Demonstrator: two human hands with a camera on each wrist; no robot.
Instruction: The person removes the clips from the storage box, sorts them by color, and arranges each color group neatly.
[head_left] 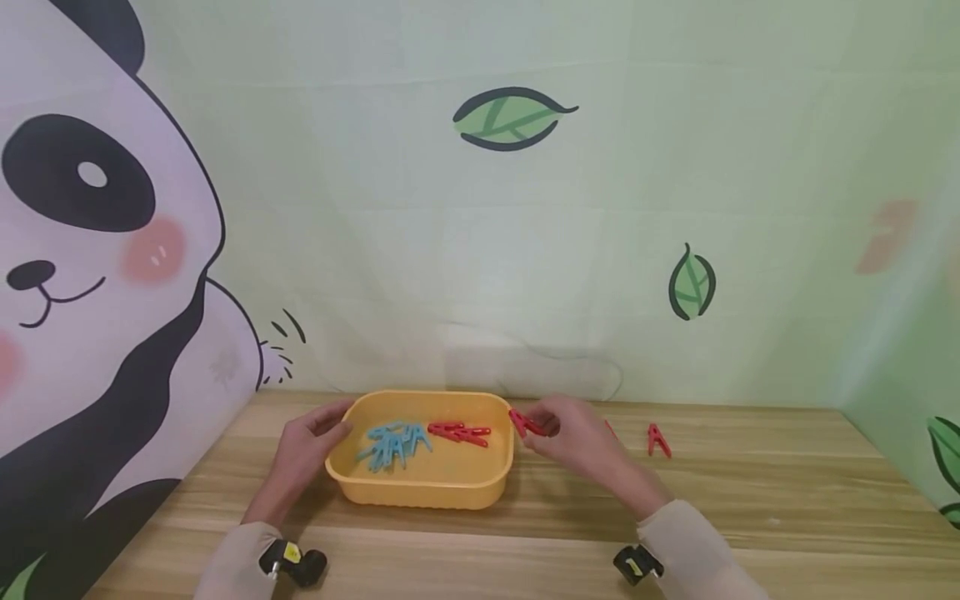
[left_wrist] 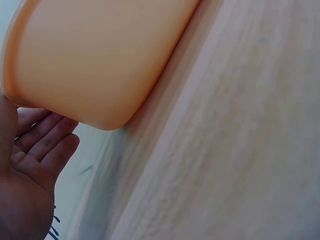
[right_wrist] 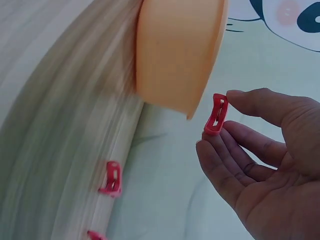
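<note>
My left hand (head_left: 303, 442) holds the left rim of a yellow plastic basin (head_left: 420, 495), thumb over the edge and fingers along the outside wall. Inside the basin, several blue clothespins (head_left: 393, 443) lie heaped at the left, with several red clothespins (head_left: 459, 433) beside them. My right hand (head_left: 573, 433) pinches another red clothespin (right_wrist: 217, 114) between thumb and fingers, just off the basin's right rim. On the table to the right of that hand lies a red clothespin (head_left: 658, 440); one more (head_left: 611, 428) is mostly hidden behind the hand.
The wooden table (head_left: 750, 500) ends at a pale green cloth backdrop (head_left: 570, 250) close behind the basin. A panda (head_left: 82, 175) and leaves are printed on the cloth, which also runs along the right side.
</note>
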